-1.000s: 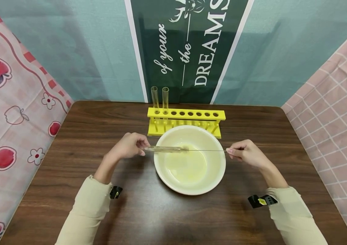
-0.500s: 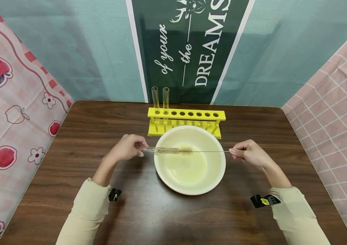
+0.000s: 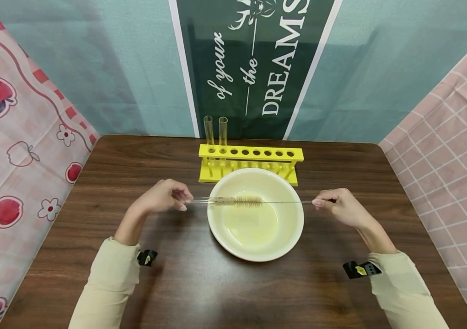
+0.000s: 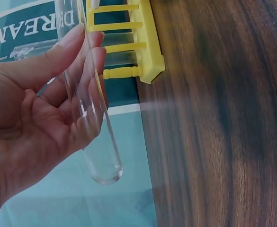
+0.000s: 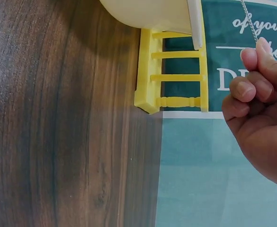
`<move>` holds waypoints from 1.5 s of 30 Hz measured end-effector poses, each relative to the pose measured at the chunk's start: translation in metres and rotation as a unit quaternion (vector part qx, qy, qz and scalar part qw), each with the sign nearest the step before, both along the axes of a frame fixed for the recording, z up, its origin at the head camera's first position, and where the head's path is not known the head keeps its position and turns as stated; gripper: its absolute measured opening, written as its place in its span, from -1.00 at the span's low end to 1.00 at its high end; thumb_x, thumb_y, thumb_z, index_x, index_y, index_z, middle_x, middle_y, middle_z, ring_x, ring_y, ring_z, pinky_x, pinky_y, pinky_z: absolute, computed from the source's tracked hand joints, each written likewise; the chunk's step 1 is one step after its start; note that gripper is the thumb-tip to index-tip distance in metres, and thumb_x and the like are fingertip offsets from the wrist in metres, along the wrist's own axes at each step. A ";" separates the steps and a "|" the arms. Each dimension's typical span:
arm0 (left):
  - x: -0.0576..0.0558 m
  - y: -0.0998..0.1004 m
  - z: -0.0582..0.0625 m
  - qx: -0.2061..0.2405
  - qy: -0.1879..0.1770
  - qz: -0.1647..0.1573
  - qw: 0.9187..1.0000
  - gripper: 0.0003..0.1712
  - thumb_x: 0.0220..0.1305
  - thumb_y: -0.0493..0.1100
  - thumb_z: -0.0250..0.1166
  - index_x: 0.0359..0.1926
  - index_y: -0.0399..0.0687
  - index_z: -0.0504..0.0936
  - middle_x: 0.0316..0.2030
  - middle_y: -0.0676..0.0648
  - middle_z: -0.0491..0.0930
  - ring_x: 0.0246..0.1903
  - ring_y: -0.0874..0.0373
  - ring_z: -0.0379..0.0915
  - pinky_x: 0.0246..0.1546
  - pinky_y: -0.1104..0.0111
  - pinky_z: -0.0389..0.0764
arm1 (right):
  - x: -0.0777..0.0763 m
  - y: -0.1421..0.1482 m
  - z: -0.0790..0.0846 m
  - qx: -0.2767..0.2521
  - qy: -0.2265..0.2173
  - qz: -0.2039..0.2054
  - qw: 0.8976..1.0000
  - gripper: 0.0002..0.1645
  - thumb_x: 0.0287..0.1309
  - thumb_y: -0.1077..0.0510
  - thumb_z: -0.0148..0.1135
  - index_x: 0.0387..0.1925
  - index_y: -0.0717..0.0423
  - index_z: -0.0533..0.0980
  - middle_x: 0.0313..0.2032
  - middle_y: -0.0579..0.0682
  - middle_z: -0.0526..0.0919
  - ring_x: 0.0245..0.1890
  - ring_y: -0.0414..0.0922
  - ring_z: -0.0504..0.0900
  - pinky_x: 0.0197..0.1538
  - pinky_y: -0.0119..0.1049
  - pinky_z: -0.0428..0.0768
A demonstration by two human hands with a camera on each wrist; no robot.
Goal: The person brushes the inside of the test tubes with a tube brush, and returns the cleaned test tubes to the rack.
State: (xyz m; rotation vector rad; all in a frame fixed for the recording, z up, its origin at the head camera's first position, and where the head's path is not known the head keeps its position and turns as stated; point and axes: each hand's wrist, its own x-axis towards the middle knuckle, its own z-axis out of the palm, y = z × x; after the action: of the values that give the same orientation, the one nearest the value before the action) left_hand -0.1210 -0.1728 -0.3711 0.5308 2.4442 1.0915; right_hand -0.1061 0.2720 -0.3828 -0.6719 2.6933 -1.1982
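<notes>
My left hand (image 3: 166, 195) holds a clear glass test tube (image 4: 100, 161) between thumb and fingers; its rounded end sticks out past the palm in the left wrist view. In the head view the tube lies level, its mouth end over the white bowl (image 3: 255, 254). A test tube brush (image 3: 249, 201) with tan bristles is partly inside the tube, the rest of the bristles bare outside the mouth. Its thin twisted wire runs right to my right hand (image 3: 338, 205), which pinches the end between thumb and forefinger, other fingers curled. Shallow pale yellow liquid (image 3: 254, 228) covers the bowl's bottom.
Behind the bowl stands a yellow test tube rack (image 3: 295, 157). Two empty-looking test tubes, a left one (image 3: 209, 132) and a right one (image 3: 222, 132), stand upright at its left end. The brown wood table (image 3: 233, 297) meets a fabric backdrop (image 3: 142, 68) at the back.
The brush has slid partway out of the tube, baring more bristles. My left hand has shifted left with the tube, my right hand slightly right with the wire.
</notes>
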 end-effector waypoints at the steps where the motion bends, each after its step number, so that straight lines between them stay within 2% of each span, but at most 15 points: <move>1: -0.001 -0.001 0.000 0.003 -0.004 -0.003 1.000 -0.80 -0.09 -0.44 0.38 -0.35 -0.23 0.64 -0.40 -0.03 0.62 -0.35 0.11 0.53 -0.31 0.32 0.54 | 0.000 0.000 0.000 0.002 0.015 0.001 1.000 -0.78 0.09 0.39 0.16 -0.58 0.10 0.55 -0.62 -0.18 0.50 -0.64 -0.22 0.39 -0.59 -0.35 0.40; 7: -0.005 -0.006 -0.001 0.004 -0.023 -0.014 1.000 -0.78 -0.08 -0.42 0.38 -0.32 -0.26 0.64 -0.37 -0.09 0.62 -0.34 0.11 0.53 -0.30 0.31 0.54 | 0.001 0.001 0.001 0.014 0.065 0.005 0.998 -0.76 0.04 0.42 0.19 -0.57 0.06 0.56 -0.59 -0.16 0.54 -0.61 -0.16 0.43 -0.56 -0.39 0.41; 12: -0.005 -0.013 -0.001 0.005 -0.035 -0.014 0.999 -0.78 -0.07 -0.41 0.37 -0.30 -0.27 0.64 -0.34 -0.19 0.62 -0.33 0.10 0.53 -0.29 0.30 0.54 | 0.002 0.008 0.000 0.024 0.085 0.008 0.996 -0.77 0.04 0.40 0.20 -0.55 0.03 0.57 -0.56 -0.17 0.57 -0.59 -0.23 0.44 -0.54 -0.40 0.41; 15: -0.003 -0.025 0.000 -0.012 -0.019 -0.001 1.000 -0.79 -0.06 -0.42 0.37 -0.30 -0.28 0.63 -0.33 -0.19 0.61 -0.32 0.07 0.52 -0.28 0.26 0.54 | 0.003 0.020 0.000 0.030 0.101 0.002 0.994 -0.79 0.01 0.41 0.22 -0.53 0.04 0.59 -0.54 -0.17 0.58 -0.58 -0.31 0.43 -0.54 -0.44 0.40; 17: -0.001 -0.036 -0.001 -0.024 -0.010 0.022 0.999 -0.79 -0.05 -0.42 0.36 -0.30 -0.28 0.62 -0.33 -0.18 0.61 -0.30 0.05 0.52 -0.27 0.23 0.54 | 0.005 0.030 0.000 0.033 0.105 -0.009 0.994 -0.78 -0.01 0.44 0.23 -0.52 0.07 0.60 -0.54 -0.17 0.59 -0.58 -0.33 0.43 -0.55 -0.44 0.38; 19: 0.002 -0.045 -0.001 -0.029 0.000 0.048 0.998 -0.79 -0.04 -0.43 0.34 -0.28 -0.30 0.61 -0.32 -0.19 0.61 -0.28 0.01 0.53 -0.26 0.22 0.54 | 0.007 0.039 0.000 0.035 0.096 -0.023 0.994 -0.78 -0.02 0.45 0.22 -0.50 0.08 0.61 -0.52 -0.20 0.59 -0.58 -0.33 0.43 -0.56 -0.43 0.37; 22: 0.006 -0.052 -0.003 -0.010 0.002 0.077 0.997 -0.78 0.00 -0.44 0.31 -0.25 -0.33 0.60 -0.29 -0.21 0.62 -0.25 -0.03 0.55 -0.26 0.24 0.55 | 0.010 0.049 0.000 0.033 0.068 -0.037 0.996 -0.81 0.03 0.43 0.20 -0.48 0.10 0.61 -0.56 -0.23 0.54 -0.62 -0.27 0.40 -0.59 -0.40 0.36; 27: 0.011 -0.050 -0.006 0.005 0.031 0.101 0.994 -0.79 0.04 -0.40 0.31 -0.23 -0.30 0.59 -0.29 -0.18 0.62 -0.22 -0.05 0.54 -0.27 0.22 0.53 | 0.013 0.052 -0.002 0.007 0.042 -0.032 0.999 -0.81 0.09 0.39 0.15 -0.48 0.09 0.59 -0.65 -0.20 0.41 -0.70 -0.21 0.31 -0.64 -0.36 0.32; 32: 0.014 -0.046 -0.008 -0.002 0.065 0.126 0.990 -0.79 0.05 -0.38 0.31 -0.23 -0.24 0.59 -0.27 -0.18 0.62 -0.19 -0.06 0.53 -0.24 0.15 0.48 | 0.014 0.051 -0.006 -0.015 0.036 -0.025 0.999 -0.79 0.07 0.43 0.15 -0.49 0.10 0.58 -0.67 -0.14 0.39 -0.72 -0.20 0.29 -0.65 -0.35 0.30; 39: 0.017 -0.039 -0.009 0.012 0.087 0.136 0.987 -0.78 0.08 -0.36 0.29 -0.20 -0.25 0.56 -0.24 -0.23 0.61 -0.18 -0.11 0.53 -0.21 0.08 0.50 | 0.015 0.050 -0.013 -0.019 0.009 -0.030 0.999 -0.79 0.08 0.45 0.13 -0.52 0.14 0.55 -0.73 0.04 0.32 -0.73 -0.17 0.26 -0.67 -0.34 0.27; 45: 0.016 -0.034 -0.010 0.013 0.107 0.139 0.984 -0.78 0.07 -0.37 0.30 -0.20 -0.26 0.55 -0.22 -0.23 0.60 -0.20 -0.11 0.53 -0.20 0.08 0.51 | 0.021 0.038 0.000 -0.029 0.014 -0.021 0.999 -0.75 0.05 0.51 0.10 -0.55 0.17 0.52 -0.72 0.12 0.34 -0.71 -0.15 0.29 -0.66 -0.35 0.28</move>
State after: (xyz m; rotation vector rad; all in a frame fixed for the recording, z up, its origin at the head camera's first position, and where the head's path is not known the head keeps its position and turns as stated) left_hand -0.1054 -0.2070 -0.3811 0.3360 2.7573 1.2329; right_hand -0.0853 0.3103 -0.3826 -0.6478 2.7188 -1.2900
